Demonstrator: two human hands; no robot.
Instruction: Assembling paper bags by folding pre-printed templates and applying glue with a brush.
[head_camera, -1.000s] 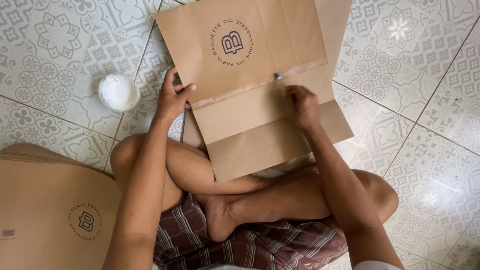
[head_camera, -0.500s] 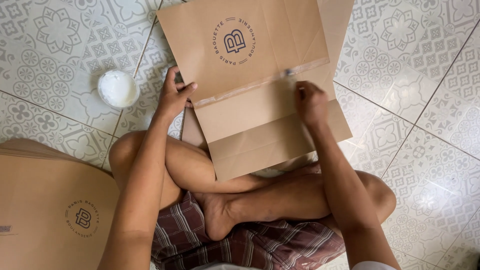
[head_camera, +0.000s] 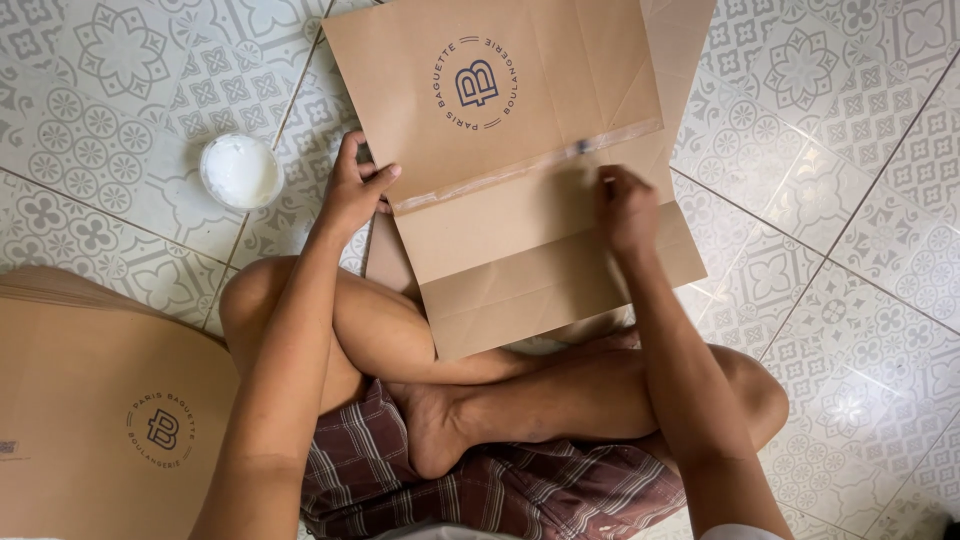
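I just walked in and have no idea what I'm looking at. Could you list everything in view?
Flat brown paper bag: one, brown with a round dark emblem, on the floor before the crossed legs, bottom flap folded open.
Glossy strip: one, shiny, along the bag's fold line.
Small brush: one, dark tip, on the strip.
Round white tub: one, white paste inside, on the floor left of the bag.
Stack of brown paper bags: several, brown, lower left.
Patterned tile floor: grey and white.
Left hand: pressing the bag's left edge.
Right hand: holding the brush.
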